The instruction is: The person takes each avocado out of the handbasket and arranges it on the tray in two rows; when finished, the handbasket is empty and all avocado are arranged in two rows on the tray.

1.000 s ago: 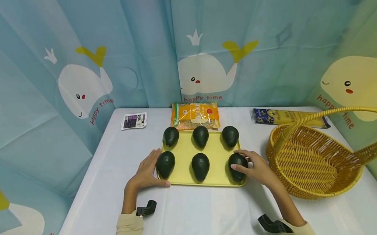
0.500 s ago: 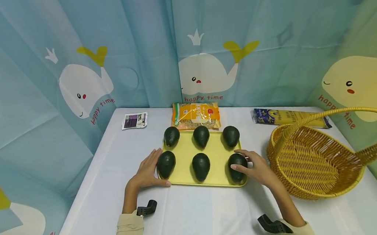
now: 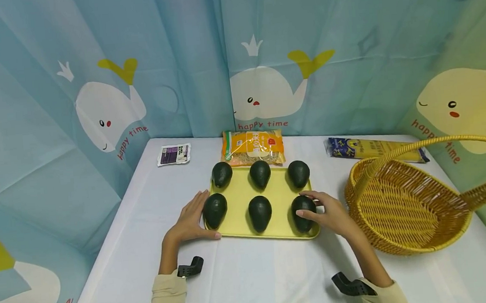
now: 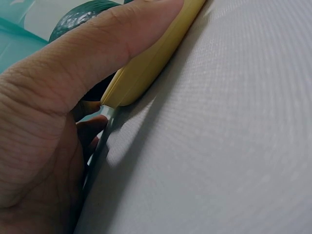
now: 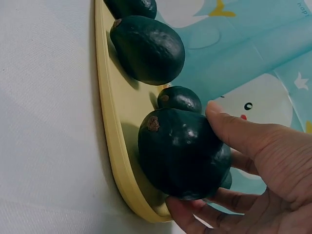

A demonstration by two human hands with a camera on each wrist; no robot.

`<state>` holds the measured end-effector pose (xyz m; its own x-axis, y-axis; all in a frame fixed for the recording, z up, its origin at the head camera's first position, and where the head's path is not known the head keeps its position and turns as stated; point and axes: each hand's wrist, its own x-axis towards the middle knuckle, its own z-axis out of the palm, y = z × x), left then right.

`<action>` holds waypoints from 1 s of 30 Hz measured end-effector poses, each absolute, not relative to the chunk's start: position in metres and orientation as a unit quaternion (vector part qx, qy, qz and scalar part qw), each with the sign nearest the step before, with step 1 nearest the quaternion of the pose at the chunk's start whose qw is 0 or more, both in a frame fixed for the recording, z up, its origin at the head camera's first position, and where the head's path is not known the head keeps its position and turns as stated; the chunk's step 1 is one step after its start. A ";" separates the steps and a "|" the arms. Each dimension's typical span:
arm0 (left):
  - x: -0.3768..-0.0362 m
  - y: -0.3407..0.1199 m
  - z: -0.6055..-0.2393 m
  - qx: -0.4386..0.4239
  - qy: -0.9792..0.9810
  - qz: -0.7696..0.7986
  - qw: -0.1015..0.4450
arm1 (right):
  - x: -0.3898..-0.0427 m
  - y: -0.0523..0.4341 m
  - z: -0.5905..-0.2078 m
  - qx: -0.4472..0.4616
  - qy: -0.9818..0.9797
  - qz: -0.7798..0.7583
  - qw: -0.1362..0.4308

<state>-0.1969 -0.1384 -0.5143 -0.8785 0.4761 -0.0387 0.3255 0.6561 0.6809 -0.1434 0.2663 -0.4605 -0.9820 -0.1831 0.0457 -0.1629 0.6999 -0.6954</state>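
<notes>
On a yellow tray [image 3: 240,225] lie several dark green avocados in two rows. My right hand [image 3: 327,214] grips the front right avocado [image 3: 302,205], thumb on its near side and fingers round its far and right sides. In the right wrist view that avocado [image 5: 180,151] shows its brown stem end above the tray's corner. My left hand [image 3: 188,222] rests at the tray's front left corner, its straight thumb along the front edge and fingers beside the left edge. The front left avocado [image 3: 215,210] is close to those fingers; the front middle avocado [image 3: 260,213] lies between the hands.
Right of the tray stands a wicker basket [image 3: 359,213] with a tall arched handle. Behind the tray lies an orange food bag [image 3: 253,146]. A small white and purple packet [image 3: 173,154] is at back left, a long blue and yellow package [image 3: 367,149] at back right.
The gripped avocado has shifted slightly left on the tray with my right hand. My left hand keeps its place at the tray's corner. The head view has shifted a little.
</notes>
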 end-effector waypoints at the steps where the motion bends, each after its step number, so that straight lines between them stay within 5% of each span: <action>1: -0.197 -0.138 -0.515 0.222 0.904 0.350 0.107 | -0.143 0.266 -0.460 -0.094 0.921 -0.378 0.016; 30: -0.197 -0.138 -0.514 0.221 0.904 0.349 0.105 | -0.140 0.273 -0.455 -0.077 0.907 -0.411 0.046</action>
<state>-0.1967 -0.1383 -0.5139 -0.8803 0.4731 -0.0349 0.3267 0.6580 0.6785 -0.1402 0.2727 -0.4554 -0.9841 -0.1765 -0.0203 -0.1012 0.6508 -0.7525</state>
